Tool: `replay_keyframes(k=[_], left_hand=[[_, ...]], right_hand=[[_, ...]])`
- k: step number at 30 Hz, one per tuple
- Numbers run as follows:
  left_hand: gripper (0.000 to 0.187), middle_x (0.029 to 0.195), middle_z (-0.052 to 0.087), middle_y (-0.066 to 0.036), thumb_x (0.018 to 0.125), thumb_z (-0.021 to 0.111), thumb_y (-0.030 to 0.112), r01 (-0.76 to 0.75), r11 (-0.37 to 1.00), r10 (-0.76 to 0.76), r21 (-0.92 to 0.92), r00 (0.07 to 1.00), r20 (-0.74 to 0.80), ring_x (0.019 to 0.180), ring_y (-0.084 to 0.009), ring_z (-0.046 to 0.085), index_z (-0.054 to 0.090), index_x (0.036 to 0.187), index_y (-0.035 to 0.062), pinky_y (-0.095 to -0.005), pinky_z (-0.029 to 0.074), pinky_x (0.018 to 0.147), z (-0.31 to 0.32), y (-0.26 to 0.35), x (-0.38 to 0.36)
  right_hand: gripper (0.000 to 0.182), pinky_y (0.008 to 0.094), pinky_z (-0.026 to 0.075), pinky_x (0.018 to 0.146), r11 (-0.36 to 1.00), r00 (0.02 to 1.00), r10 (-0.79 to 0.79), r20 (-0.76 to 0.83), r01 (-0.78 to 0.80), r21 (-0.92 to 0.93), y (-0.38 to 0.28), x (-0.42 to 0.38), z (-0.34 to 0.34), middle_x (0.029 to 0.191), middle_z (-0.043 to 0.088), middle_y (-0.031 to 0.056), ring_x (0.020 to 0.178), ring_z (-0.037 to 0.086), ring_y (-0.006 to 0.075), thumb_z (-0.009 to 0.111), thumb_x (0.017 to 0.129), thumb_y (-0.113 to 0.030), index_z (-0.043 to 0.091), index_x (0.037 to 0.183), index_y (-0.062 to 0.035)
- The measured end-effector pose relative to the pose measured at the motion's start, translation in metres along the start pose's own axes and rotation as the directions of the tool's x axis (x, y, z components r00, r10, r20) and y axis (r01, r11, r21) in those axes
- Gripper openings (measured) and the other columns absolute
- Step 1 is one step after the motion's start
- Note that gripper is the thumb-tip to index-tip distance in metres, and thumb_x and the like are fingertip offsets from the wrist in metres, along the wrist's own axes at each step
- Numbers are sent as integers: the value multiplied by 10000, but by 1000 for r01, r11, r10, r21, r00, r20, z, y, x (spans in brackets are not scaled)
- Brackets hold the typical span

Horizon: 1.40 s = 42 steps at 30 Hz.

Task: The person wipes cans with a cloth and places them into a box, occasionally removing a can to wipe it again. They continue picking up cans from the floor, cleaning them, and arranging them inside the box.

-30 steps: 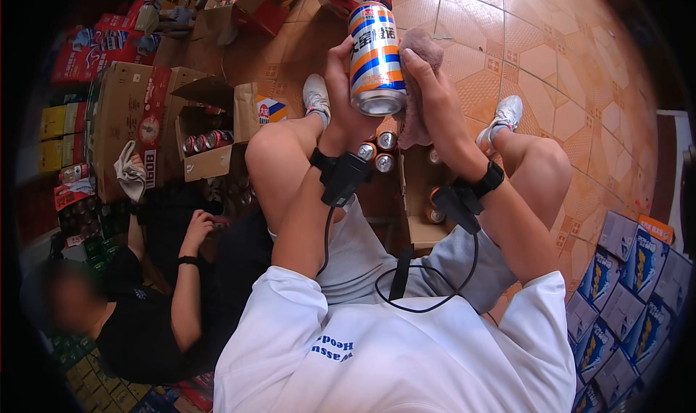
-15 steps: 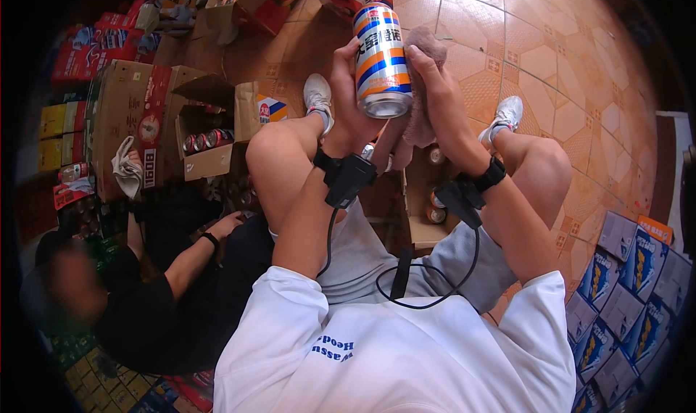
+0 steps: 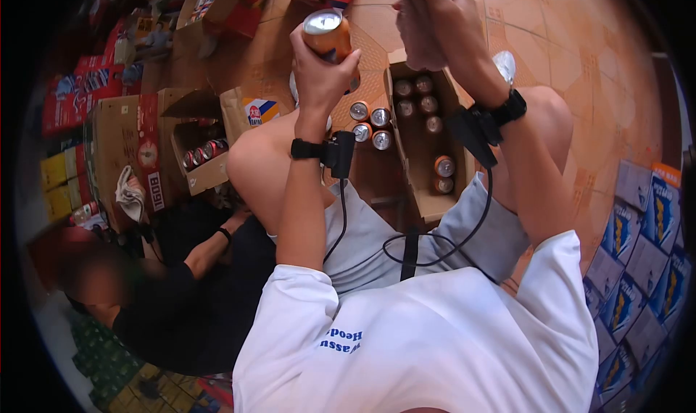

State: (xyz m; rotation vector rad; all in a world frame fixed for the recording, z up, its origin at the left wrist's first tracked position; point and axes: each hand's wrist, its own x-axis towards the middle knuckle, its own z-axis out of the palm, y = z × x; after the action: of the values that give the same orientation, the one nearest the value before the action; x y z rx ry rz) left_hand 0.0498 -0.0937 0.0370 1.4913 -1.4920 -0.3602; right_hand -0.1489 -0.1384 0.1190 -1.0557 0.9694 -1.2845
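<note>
My left hand (image 3: pixel 319 83) is wrapped round an orange drink can (image 3: pixel 330 42), held up and tilted so its silver top shows. Apart from it, on the right, my right hand (image 3: pixel 460 25) grips a pinkish-brown cloth (image 3: pixel 420 42) that hangs below the fingers. Between my knees stands an open cardboard box (image 3: pixel 435 211) with several cans (image 3: pixel 444 168) inside. Just left of that box, several cans (image 3: pixel 380 117) stand grouped on the tiled floor.
On my left a co-worker in black (image 3: pixel 196 297) sits, one hand on a whitish cloth (image 3: pixel 130 195). Cartons (image 3: pixel 119 159) and an open box of cans (image 3: pixel 210 177) stand beyond. Blue-and-grey packs (image 3: pixel 623 297) are stacked at the right. Wrist-device cables (image 3: pixel 478 217) cross my lap.
My hands have moved apart. The can has gone left with my left hand and tilted to show its top; the cloth has come away from it with my right hand.
</note>
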Motion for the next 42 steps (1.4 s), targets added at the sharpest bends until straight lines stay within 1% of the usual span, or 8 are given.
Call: replay_keyframes(k=[4,9,13,16,21,32,37,42], left_hand=[[748,1151,673,-218,657,947,279,174,965,-204,195,969,143,1078,-382,683,496,1202,33,-458,546,919,5,-28,-17],[715,1154,618,-200,647,948,299,71,946,-126,316,979,157,1090,-381,634,530,1146,2,-460,511,961,9,-61,-28],[755,1169,618,-210,642,949,321,113,917,-184,382,970,155,1096,-381,634,534,1177,-12,-451,511,959,12,-84,-34],[776,1156,661,-221,642,951,328,236,913,-282,334,955,96,1080,-380,664,530,1194,-19,-444,528,935,7,-93,-38],[777,1103,699,-254,627,954,330,322,802,-423,502,901,98,1036,-406,694,516,1172,-10,-463,548,898,2,-105,-42],[764,1100,691,-302,594,927,290,320,616,-562,719,819,117,1065,-417,689,533,1131,-85,-447,558,897,0,-141,-71],[682,1126,710,-261,617,871,308,362,616,-673,700,704,228,1088,-399,687,608,1157,-15,-449,553,932,-2,-134,-72],[629,1114,708,-260,661,836,311,290,595,-655,750,716,242,1068,-415,684,622,1176,20,-472,548,931,9,-167,-103]], right_hand=[[355,258,490,704,995,997,-78,-12,77,-58,1,-4,-6,894,657,29,795,588,89,648,1005,-346,653,1111,-6],[439,324,527,799,989,993,-120,22,121,-89,-11,-8,-10,960,698,81,877,643,151,654,982,-384,657,1161,16],[520,354,534,856,980,988,-151,20,153,-125,-10,-7,-13,1001,710,155,953,674,213,657,964,-425,639,1191,43],[538,361,540,852,967,975,-222,4,221,-124,-13,-10,-15,999,711,178,952,685,234,655,960,-431,628,1188,55],[531,362,543,837,962,974,-226,14,226,-153,-22,-10,-22,983,710,176,931,687,233,658,957,-426,629,1181,55],[511,367,548,796,955,980,-196,35,199,-218,-21,-15,-30,939,708,171,873,690,229,665,951,-412,631,1160,54],[503,369,551,777,953,984,-175,45,180,-245,-19,-15,-28,920,707,168,847,691,227,669,948,-405,632,1150,53],[457,371,550,757,963,980,-200,19,200,-183,-20,-19,-21,862,709,151,806,690,225,676,944,-391,647,1118,31]])
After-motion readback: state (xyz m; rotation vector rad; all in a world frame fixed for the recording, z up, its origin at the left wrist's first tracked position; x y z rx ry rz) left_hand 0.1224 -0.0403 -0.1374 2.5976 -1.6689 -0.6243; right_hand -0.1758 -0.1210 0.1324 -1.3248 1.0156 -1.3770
